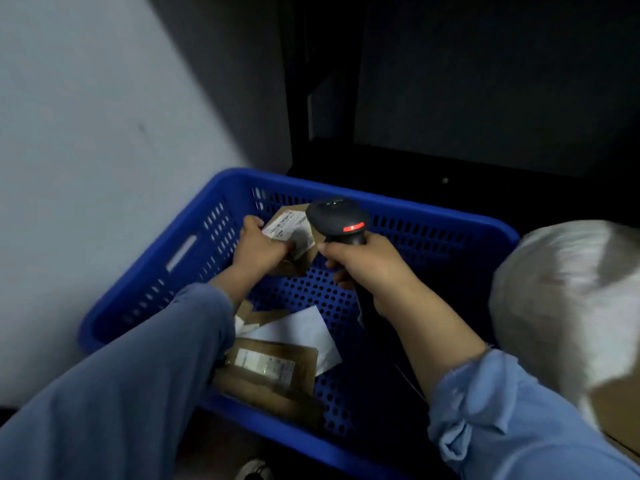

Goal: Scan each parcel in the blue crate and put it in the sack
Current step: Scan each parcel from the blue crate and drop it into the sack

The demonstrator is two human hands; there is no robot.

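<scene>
The brown parcel [298, 216] is in the left hand [258, 249], held above the far end of the blue crate [433, 211] with its white label [287, 230] turned up. The fingers [251, 225] of that hand are curled round the parcel's near-left edge and pinch it over part of the label. How far they wrap underneath is hidden.

It looks like a flat, thin cardboard mailer, so probably light, fairly stiff and not slippery. It is best held by a bare edge so the barcode stays uncovered. As gripped now, the hand may cover a corner of the label.

Just right of those fingers, the right hand [367, 268] is wrapped tight round the handle of a black scanner [337, 220]. The scanner's head hangs close beside the label, with a red light glowing on its back.

Nearer the person than both hands, on the crate floor, lie a second brown parcel [277, 367] with a label and a white envelope [304, 327], both partly under the left sleeve [145, 368].

Well to the right of the right hand's fingers, outside the crate, bulges the white sack [568, 299]. Brown cardboard [616, 407] shows at its near edge.
</scene>
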